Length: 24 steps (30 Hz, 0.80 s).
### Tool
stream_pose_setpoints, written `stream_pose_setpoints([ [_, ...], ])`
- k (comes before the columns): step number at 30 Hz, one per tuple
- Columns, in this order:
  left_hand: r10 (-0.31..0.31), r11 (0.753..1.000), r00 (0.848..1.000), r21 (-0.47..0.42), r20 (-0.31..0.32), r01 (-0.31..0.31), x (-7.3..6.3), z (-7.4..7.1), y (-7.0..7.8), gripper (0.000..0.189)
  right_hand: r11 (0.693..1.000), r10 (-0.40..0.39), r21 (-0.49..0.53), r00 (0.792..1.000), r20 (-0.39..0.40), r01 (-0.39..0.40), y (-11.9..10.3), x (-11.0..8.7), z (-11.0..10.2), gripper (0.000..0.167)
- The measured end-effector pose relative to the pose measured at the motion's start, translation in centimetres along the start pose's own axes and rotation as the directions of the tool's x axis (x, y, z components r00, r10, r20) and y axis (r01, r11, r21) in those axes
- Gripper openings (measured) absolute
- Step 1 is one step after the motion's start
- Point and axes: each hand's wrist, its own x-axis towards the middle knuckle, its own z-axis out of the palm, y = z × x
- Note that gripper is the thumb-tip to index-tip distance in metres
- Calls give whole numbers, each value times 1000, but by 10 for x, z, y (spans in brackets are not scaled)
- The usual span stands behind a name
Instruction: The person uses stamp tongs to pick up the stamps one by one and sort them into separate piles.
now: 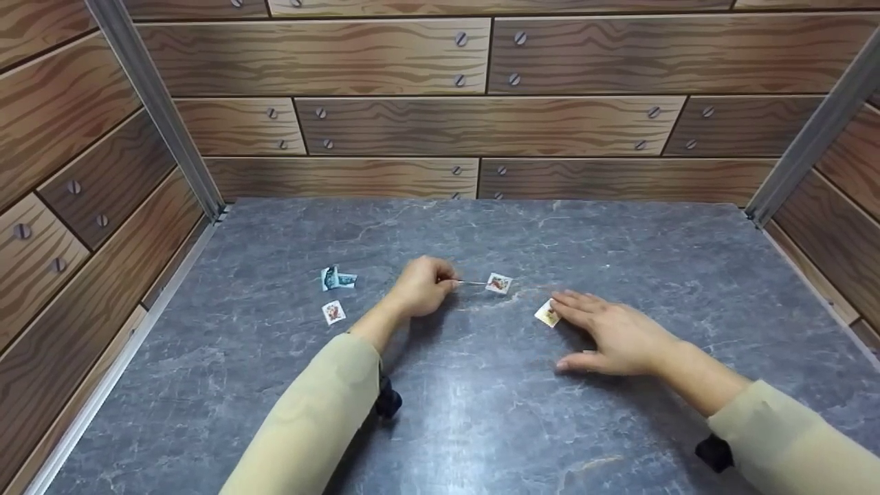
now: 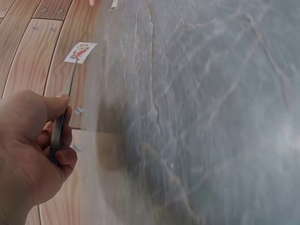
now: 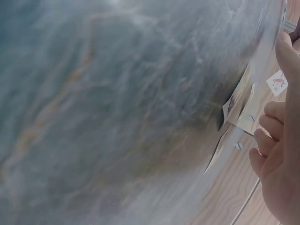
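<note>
My left hand (image 1: 423,285) pinches a pair of metal tweezers (image 2: 60,124), fingers curled around their shanks. At the tweezers' tip is a small white-bordered stamp (image 1: 498,283) with a red picture; in the left wrist view the stamp (image 2: 80,52) appears held up off the tabletop. My right hand (image 1: 619,333) is spread low over the table with its fingers extended. Its fingertips overlap the edge of a stamp with a yellowish picture (image 1: 548,314); whether they press on it I cannot tell. The right wrist view shows that hand (image 3: 281,154) from the side.
To the left on the grey marbled tabletop (image 1: 481,426) lie two teal stamps (image 1: 330,278), touching or overlapping, and a white stamp with a reddish picture (image 1: 334,312). Wood-patterned panels (image 1: 392,55) and metal corner posts (image 1: 158,103) enclose the table's back and sides.
</note>
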Motion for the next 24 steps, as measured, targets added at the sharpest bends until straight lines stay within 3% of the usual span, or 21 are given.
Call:
stream_pose_setpoints([
  [15, -16, 999, 1000, -30, -3, 16, -20, -28, 0, 11, 999, 32, 1, 998, 61, -32, 2, -15, 6, 103],
  [24, -12, 999, 1000, -37, -13, 12, -29, -40, -4, 11, 999, 31, -7, 998, 56, -31, 0, -17, 8, 100],
])
